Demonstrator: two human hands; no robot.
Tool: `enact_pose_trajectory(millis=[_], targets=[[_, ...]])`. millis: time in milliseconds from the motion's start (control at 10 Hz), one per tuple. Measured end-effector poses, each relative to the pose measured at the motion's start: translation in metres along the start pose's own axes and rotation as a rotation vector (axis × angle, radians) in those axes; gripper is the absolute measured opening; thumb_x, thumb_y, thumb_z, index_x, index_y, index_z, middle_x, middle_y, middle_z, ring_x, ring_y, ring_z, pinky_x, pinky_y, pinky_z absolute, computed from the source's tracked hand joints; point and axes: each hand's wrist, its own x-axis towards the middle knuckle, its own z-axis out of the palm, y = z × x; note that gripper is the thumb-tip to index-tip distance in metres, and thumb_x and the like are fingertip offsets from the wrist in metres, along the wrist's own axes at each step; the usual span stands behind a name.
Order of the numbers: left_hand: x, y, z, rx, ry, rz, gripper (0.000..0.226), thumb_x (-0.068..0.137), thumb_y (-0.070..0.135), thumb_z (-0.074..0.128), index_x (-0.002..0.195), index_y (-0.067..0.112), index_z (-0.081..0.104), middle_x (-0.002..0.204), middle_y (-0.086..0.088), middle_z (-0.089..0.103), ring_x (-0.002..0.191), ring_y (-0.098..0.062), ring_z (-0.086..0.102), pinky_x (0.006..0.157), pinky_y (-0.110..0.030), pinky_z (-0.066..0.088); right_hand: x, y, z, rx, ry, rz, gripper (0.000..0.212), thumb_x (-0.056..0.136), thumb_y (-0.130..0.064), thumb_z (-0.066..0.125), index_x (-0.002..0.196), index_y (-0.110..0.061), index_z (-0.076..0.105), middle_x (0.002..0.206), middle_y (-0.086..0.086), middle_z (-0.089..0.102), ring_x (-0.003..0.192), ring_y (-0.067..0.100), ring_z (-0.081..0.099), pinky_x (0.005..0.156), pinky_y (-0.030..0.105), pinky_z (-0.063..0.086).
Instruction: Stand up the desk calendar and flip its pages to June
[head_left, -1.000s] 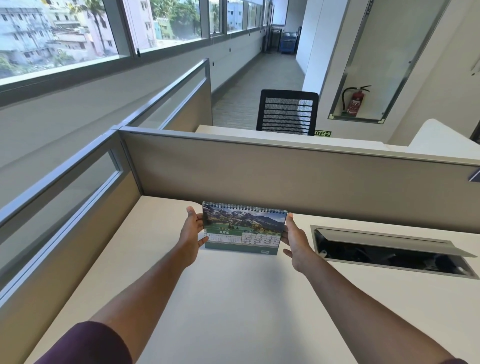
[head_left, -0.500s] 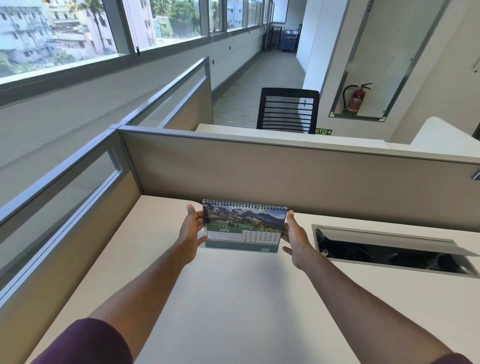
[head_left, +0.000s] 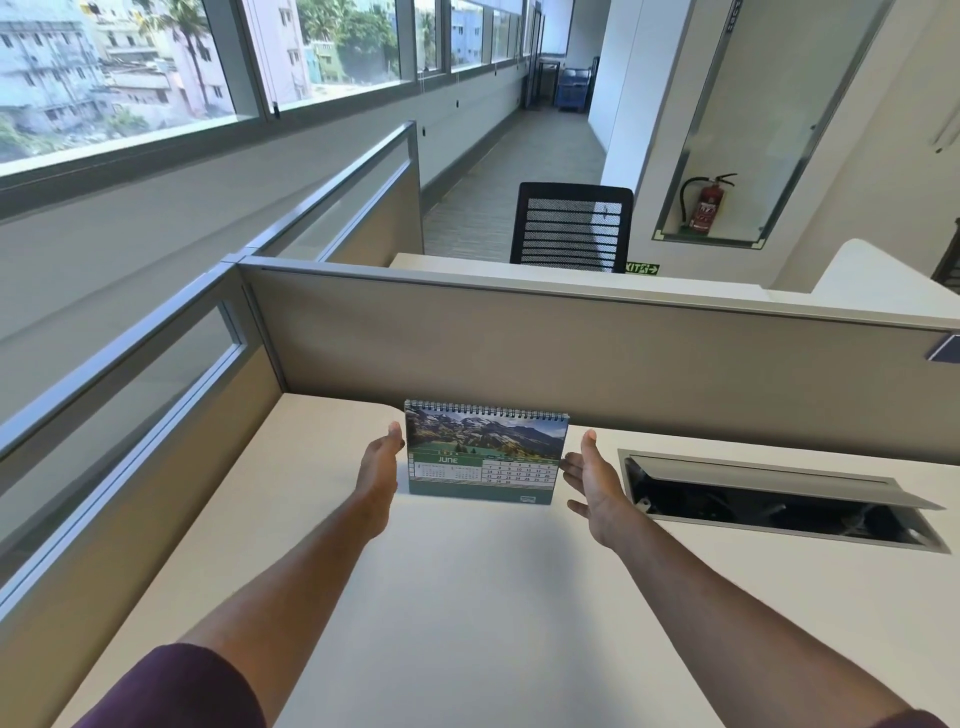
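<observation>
The spiral-bound desk calendar stands upright on the white desk, near the back partition. Its front page shows a mountain photo and the word JUNE above the date grid. My left hand is just off its left edge, flat with fingers extended, a small gap between them. On the other side my right hand hovers beside the calendar's right edge, palm turned inward, fingers spread, its fingertips close to the lower right corner. Neither hand holds anything.
A grey partition runs behind the desk and another along the left. To the right, a cable tray in the desk surface has its lid raised. Beyond the partition are a black mesh chair and a red fire extinguisher.
Both hands have let go of the calendar's sides and drawn slightly outward. The calendar stays standing in the same place.
</observation>
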Motion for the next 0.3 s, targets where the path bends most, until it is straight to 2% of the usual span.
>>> enact_pose_trajectory(millis=[100, 200, 300], targets=[[-0.019, 0.003, 0.001, 0.066, -0.018, 0.034, 0.03, 0.101, 0.039, 0.047, 0.119, 0.015, 0.047, 0.125, -0.005, 0.051, 0.113, -0.022, 0.045, 0.094, -0.036, 0.032, -0.016, 0.0, -0.007, -0.061, -0.005, -0.001, 0.065, 0.099, -0.068, 0.034, 0.125, -0.016, 0.061, 0.129, -0.001, 0.065, 0.119, 0.015, 0.058, 0.104, 0.046, 0.043], [-0.034, 0.008, 0.003, 0.138, -0.045, 0.062, 0.029, 0.101, 0.033, 0.05, 0.123, 0.015, 0.048, 0.122, -0.004, 0.05, 0.11, -0.021, 0.044, 0.092, -0.033, 0.031, -0.027, 0.0, -0.01, -0.132, -0.029, -0.005, 0.062, 0.098, -0.065, 0.043, 0.128, -0.015, 0.061, 0.13, -0.001, 0.063, 0.124, 0.017, 0.057, 0.101, 0.044, 0.044], [-0.057, 0.003, 0.006, 0.283, -0.065, 0.101, 0.035, 0.098, 0.03, 0.054, 0.129, 0.013, 0.051, 0.129, -0.004, 0.056, 0.112, -0.023, 0.05, 0.094, -0.032, 0.036, -0.046, 0.0, -0.017, -0.273, -0.064, -0.066, 0.066, 0.095, -0.062, 0.052, 0.136, -0.011, 0.06, 0.133, 0.0, 0.062, 0.125, 0.022, 0.057, 0.102, 0.043, 0.043]])
